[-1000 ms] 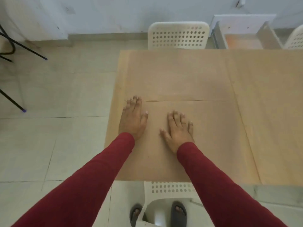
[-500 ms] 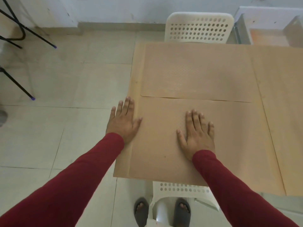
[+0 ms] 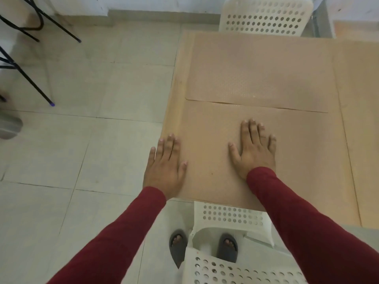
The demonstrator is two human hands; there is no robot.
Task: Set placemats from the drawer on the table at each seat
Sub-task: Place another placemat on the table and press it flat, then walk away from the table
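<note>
We press both palms flat, fingers straight, on the near placemat (image 3: 207, 160) at our seat: the left hand (image 3: 165, 167) at its left edge, partly overhanging the table (image 3: 172, 103), the right hand (image 3: 253, 149) near its middle. A second placemat (image 3: 262, 70) lies just beyond (edges almost touching), before the far white chair (image 3: 264, 16). Another white chair (image 3: 231, 216) stands at our feet.

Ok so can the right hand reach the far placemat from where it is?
Probably yes. The right hand lies flat on the near placemat, fingertips just short of the far placemat, and nothing lies between them.
</note>
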